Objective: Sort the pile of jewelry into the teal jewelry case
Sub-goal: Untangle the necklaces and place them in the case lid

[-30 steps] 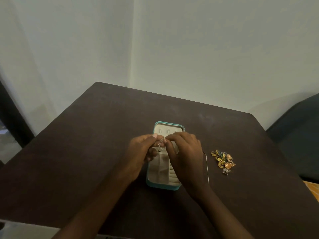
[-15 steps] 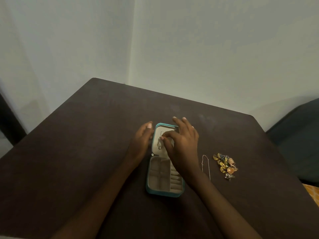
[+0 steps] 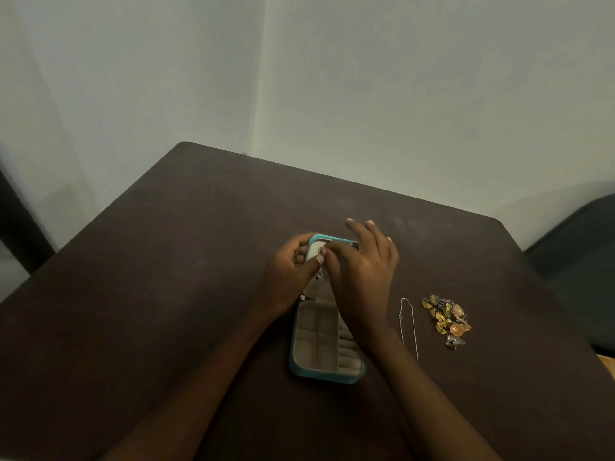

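The teal jewelry case [image 3: 324, 372] lies open on the dark desk [image 3: 166, 294], its lid half flat on the far side and its cream compartments nearer the person. Over the lid both hands meet. The left hand [image 3: 289, 274] pinches a small silver piece [image 3: 320, 263] between thumb and forefinger against the lid lining. The right hand [image 3: 362, 271] rests its forefinger at the same spot, its other fingers spread wide; whether its grip holds the piece I cannot tell. Just right of the case a thin silver chain [image 3: 407, 322] lies on the desk, and beside that sits the jewelry pile [image 3: 446, 319] of gold and silver bits.
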The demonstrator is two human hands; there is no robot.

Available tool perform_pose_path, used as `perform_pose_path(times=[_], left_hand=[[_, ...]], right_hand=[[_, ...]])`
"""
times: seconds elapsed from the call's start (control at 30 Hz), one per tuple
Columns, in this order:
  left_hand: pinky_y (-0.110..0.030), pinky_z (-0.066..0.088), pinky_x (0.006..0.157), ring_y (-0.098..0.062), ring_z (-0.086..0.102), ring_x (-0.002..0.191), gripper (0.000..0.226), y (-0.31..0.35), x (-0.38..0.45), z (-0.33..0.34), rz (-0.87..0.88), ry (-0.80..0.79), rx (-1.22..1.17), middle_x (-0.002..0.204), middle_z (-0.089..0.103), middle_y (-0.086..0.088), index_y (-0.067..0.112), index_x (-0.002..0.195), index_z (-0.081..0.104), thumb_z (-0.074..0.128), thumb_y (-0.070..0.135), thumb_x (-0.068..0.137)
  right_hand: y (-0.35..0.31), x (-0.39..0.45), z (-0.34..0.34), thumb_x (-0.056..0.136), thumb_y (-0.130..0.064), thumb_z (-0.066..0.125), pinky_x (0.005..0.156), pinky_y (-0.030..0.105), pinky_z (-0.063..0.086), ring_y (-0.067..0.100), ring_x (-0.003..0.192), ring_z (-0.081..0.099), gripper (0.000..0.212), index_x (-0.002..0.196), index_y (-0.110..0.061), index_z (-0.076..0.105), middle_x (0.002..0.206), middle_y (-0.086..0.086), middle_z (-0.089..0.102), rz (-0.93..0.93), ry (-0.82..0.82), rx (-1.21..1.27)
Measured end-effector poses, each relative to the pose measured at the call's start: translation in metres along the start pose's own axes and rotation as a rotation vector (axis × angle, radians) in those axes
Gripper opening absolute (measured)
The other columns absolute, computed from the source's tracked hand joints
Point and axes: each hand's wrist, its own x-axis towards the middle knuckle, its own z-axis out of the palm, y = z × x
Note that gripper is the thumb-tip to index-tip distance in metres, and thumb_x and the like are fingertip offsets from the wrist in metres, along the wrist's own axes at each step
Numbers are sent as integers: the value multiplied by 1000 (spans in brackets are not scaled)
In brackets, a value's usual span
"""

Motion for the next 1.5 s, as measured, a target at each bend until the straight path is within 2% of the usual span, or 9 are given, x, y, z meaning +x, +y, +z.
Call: perform_pose_path(times=[0.13, 0.23, 0.3, 0.43, 0.63, 0.77, 0.93, 1.2, 1.5], left_hand=[[-35, 56, 80, -12, 68, 88, 23, -2, 2, 2, -5, 34, -27, 96, 68, 5, 32, 103, 56, 59, 13, 89], [-40, 56, 81, -17, 69, 89, 21, -3, 2, 2, -9, 51, -26, 97, 69, 0, 26, 106, 59, 60, 15, 88], [-38, 57, 80, -16, 69, 89, 22, -3, 2, 3, -4, 57, -31, 97, 69, 1, 23, 109, 59, 60, 13, 88], [-32, 57, 78, -9, 68, 88, 23, -1, 1, 2, -7, 30, -35, 96, 66, 8, 27, 107, 56, 58, 13, 90], [-30, 57, 77, -12, 68, 91, 27, -3, 2, 1, -5, -3, -42, 103, 67, 1, 29, 109, 55, 59, 11, 88], [-32, 57, 79, -14, 66, 95, 35, -6, 2, 1, -12, -7, -22, 108, 65, -4, 20, 119, 53, 59, 6, 87], [-30, 57, 78, -12, 66, 95, 39, -8, 1, 0, -1, -16, -25, 109, 65, -3, 18, 121, 52, 60, 3, 86], [-24, 56, 75, -7, 63, 100, 52, -8, -2, 0, 14, -78, 11, 108, 59, 11, 32, 118, 44, 60, -2, 83], [-27, 56, 74, -8, 63, 100, 59, -8, -5, 2, -2, -72, 43, 109, 59, 11, 33, 123, 41, 57, -5, 81]], right_hand=[[0, -1, 1, 80, -25, 64, 101, 53, 35, 31, 118, 52, 12, 88, -20, 72, 115, 7, 65, -15, 55, -16], [0, -2, 2, 79, -26, 67, 97, 54, 38, 30, 108, 57, 11, 86, -19, 71, 102, 5, 67, 14, 90, -14], [0, -3, 3, 78, -26, 69, 94, 55, 40, 29, 102, 58, 10, 86, -20, 71, 98, 4, 65, 40, 103, -1], [1, -2, 2, 77, -29, 71, 91, 53, 41, 24, 102, 54, 14, 82, -21, 61, 97, 2, 62, 87, 92, 40], [6, 2, 3, 76, -30, 71, 98, 46, 35, 13, 115, 40, 19, 80, -21, 56, 113, 3, 58, 150, 28, 177], [6, 4, 4, 75, -26, 71, 97, 38, 30, 18, 122, 40, 22, 85, -19, 52, 121, 4, 55, 198, 3, 248], [0, 5, 0, 73, -18, 73, 99, 44, 34, 23, 122, 42, 29, 93, -16, 52, 123, 5, 53, 261, 5, 317], [-1, 5, 1, 74, -21, 74, 102, 52, 36, 26, 129, 38, 50, 116, -18, 48, 128, 4, 49, 332, -50, 350], [6, -4, -10, 75, -29, 72, 101, 53, 37, 26, 129, 39, 48, 117, -22, 49, 127, 4, 50, 350, -61, 333]])
